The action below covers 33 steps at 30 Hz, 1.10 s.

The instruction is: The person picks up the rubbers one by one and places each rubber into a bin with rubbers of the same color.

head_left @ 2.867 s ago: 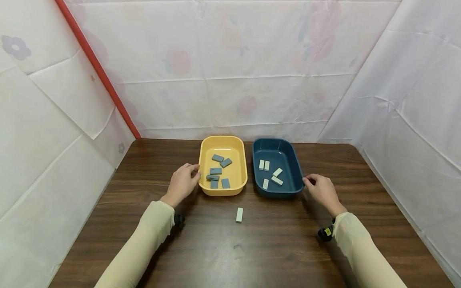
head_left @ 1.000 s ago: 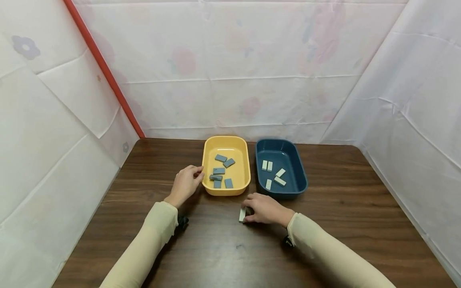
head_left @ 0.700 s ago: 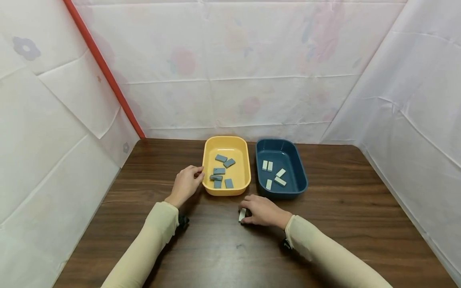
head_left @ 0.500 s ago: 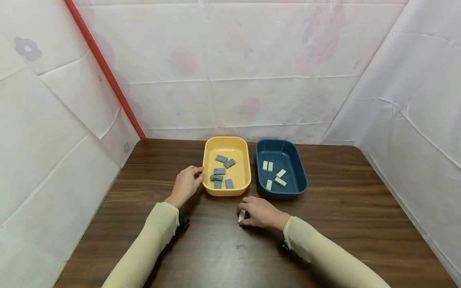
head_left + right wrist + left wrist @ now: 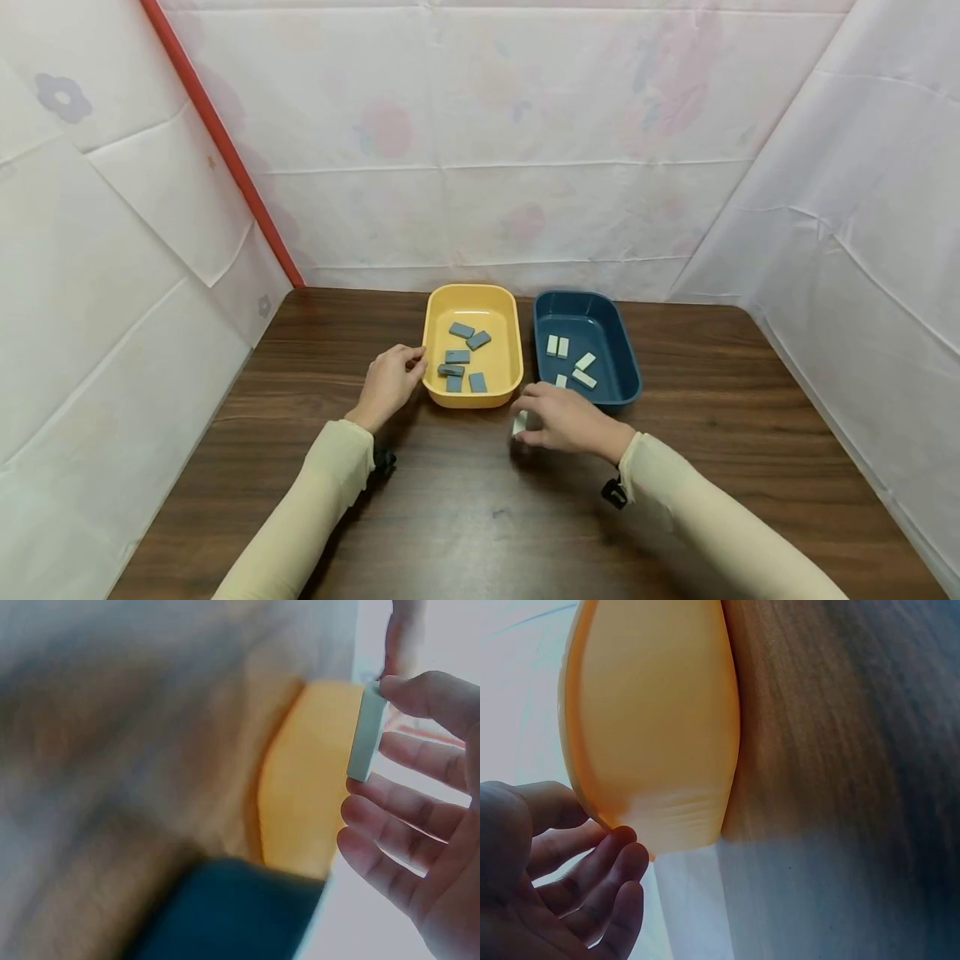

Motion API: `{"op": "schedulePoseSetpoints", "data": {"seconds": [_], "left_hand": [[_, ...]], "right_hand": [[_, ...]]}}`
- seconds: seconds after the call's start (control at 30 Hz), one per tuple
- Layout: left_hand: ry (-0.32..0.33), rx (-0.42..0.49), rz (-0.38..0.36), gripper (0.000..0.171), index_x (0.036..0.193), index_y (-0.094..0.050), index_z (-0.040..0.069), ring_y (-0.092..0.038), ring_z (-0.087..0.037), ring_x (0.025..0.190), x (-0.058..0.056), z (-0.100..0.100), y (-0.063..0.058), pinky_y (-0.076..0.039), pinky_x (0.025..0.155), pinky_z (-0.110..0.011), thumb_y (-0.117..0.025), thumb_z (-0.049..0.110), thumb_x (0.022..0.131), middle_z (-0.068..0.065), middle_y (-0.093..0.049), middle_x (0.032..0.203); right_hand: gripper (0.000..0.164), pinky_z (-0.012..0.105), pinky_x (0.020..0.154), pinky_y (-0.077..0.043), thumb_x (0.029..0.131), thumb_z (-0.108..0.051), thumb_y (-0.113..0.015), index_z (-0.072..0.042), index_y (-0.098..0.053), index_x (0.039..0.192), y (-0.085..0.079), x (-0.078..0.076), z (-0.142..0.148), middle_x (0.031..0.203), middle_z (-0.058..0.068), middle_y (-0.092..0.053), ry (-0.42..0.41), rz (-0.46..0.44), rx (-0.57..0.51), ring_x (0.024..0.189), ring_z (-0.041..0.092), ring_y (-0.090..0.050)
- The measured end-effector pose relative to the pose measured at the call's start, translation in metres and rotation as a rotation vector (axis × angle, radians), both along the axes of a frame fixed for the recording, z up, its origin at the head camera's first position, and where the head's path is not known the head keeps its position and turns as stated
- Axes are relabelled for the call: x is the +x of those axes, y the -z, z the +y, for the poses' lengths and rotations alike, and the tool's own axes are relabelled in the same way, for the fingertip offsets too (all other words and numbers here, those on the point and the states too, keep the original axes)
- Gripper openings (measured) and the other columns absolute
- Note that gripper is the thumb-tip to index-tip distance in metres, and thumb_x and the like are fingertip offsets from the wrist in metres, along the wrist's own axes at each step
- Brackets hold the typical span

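My right hand (image 5: 564, 419) holds a small pale green rectangular block (image 5: 367, 733) between thumb and fingers, raised off the table in front of the two trays. In the right wrist view the thumb is on one end of the block and a finger on the other. My left hand (image 5: 386, 386) pinches the left rim of the yellow tray (image 5: 652, 735) with thumb and fingertips. Several grey-blue blocks (image 5: 457, 357) lie inside that tray. The dark blue tray (image 5: 626, 367) to its right contains several pale blocks (image 5: 584, 379), one partly hidden by my right hand.
Both trays stand side by side at the back of the dark wooden table (image 5: 450, 517), with a narrow gap between them. White patterned sheeting (image 5: 480, 125) walls off the back and both sides. A red strip (image 5: 225, 146) runs down the left corner.
My right hand came from the blue tray's right rim to the lone pale block, gripped it and lifted it, and has now moved right and toward the blue tray. My left hand stays at the yellow rim.
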<state>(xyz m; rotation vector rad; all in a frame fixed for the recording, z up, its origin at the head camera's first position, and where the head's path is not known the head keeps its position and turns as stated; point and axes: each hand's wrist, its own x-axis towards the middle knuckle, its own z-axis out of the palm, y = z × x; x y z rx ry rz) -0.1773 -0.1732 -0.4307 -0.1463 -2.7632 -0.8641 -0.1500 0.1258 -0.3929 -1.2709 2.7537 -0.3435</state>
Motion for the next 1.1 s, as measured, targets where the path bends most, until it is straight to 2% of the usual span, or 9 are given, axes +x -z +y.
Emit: {"op": "schedulePoseSetpoints", "data": {"seconds": [0.3, 0.47, 0.67, 0.97, 1.1], "left_hand": [[0.005, 0.005, -0.003, 0.032, 0.123, -0.068, 0.003, -0.068, -0.025, 0.093, 0.000, 0.001, -0.002, -0.054, 0.079, -0.041, -0.062, 0.017, 0.095, -0.013, -0.070, 0.108], [0.012, 0.011, 0.004, 0.032, 0.123, -0.068, 0.003, -0.068, -0.026, 0.093, 0.001, 0.001, -0.002, -0.055, 0.079, -0.041, -0.063, 0.017, 0.095, -0.014, -0.070, 0.108], [0.001, 0.009, -0.001, 0.032, 0.123, -0.067, 0.003, -0.068, -0.026, 0.093, 0.001, 0.001, -0.001, -0.055, 0.079, -0.040, -0.063, 0.017, 0.095, -0.013, -0.070, 0.107], [0.000, 0.019, 0.006, 0.031, 0.122, -0.068, 0.004, -0.068, -0.026, 0.092, 0.001, 0.001, 0.001, -0.055, 0.079, -0.041, -0.064, 0.016, 0.094, -0.014, -0.070, 0.107], [-0.005, 0.031, 0.006, 0.031, 0.122, -0.068, 0.004, -0.068, -0.025, 0.092, 0.000, -0.001, 0.001, -0.055, 0.078, -0.040, -0.064, 0.017, 0.094, -0.013, -0.069, 0.108]], "right_hand": [[0.029, 0.032, 0.077, -0.053, 0.089, -0.033, -0.070, -0.016, -0.070, 0.113, -0.031, -0.014, 0.027, 0.105, 0.001, -0.064, 0.026, 0.109, -0.032, 0.091, 0.014, -0.060], [0.029, 0.034, 0.076, -0.052, 0.089, -0.032, -0.071, -0.016, -0.070, 0.113, -0.043, -0.025, 0.040, 0.104, 0.002, -0.064, 0.080, 0.105, -0.039, 0.089, 0.016, -0.060], [0.025, 0.035, 0.074, -0.052, 0.088, -0.028, -0.072, -0.014, -0.071, 0.109, -0.036, -0.041, 0.057, 0.102, 0.003, -0.065, 0.147, 0.080, -0.055, 0.087, 0.018, -0.060], [0.030, 0.045, 0.083, -0.051, 0.089, -0.027, -0.070, -0.009, -0.069, 0.114, -0.021, -0.062, 0.081, 0.110, 0.011, -0.064, 0.242, 0.018, 0.030, 0.098, 0.028, -0.060], [0.031, 0.046, 0.084, -0.050, 0.089, -0.025, -0.070, -0.006, -0.069, 0.114, -0.016, -0.071, 0.087, 0.111, 0.012, -0.064, 0.258, 0.024, 0.063, 0.099, 0.029, -0.059]]}}
